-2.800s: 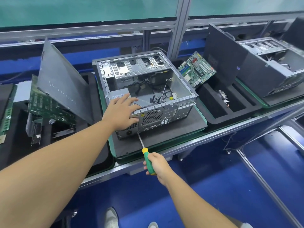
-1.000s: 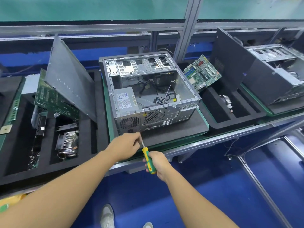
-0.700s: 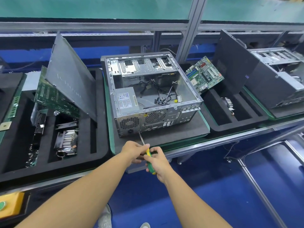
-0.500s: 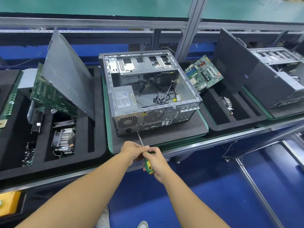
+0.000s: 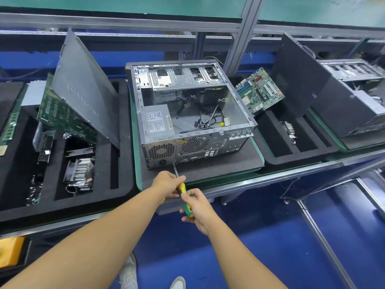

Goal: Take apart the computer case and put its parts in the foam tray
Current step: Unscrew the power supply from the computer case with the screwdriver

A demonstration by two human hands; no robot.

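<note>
Computer case [image 5: 187, 113]: lies open on its side at the middle of the worktop [image 5: 281, 176]; we push against its rear face, so a hard shove could slide it away from us.
Foam tray [image 5: 125, 113]: just left of the case, partly filled; parts we carry over could knock what leans there.
Side panel [image 5: 87, 88]: tilted in the tray, left of the case; a bump could tip it onto the boards beneath.
Power supply [image 5: 156, 122]: in the case's near left corner; freed of its screws, it may shift and tug the cables [image 5: 200, 113].
Screwdriver [image 5: 184, 197]: tip low on the case's rear face; held aslant, it could skip off the screw head.
Fingers [image 5: 181, 178]: our left hand [image 5: 166, 184] pinches the shaft, our right hand [image 5: 198, 207] wraps the handle; a slip could drive the left ones into sheet-metal edges.
Screw: too small to see; loosened, it could drop off the worktop in front of the case.
</note>
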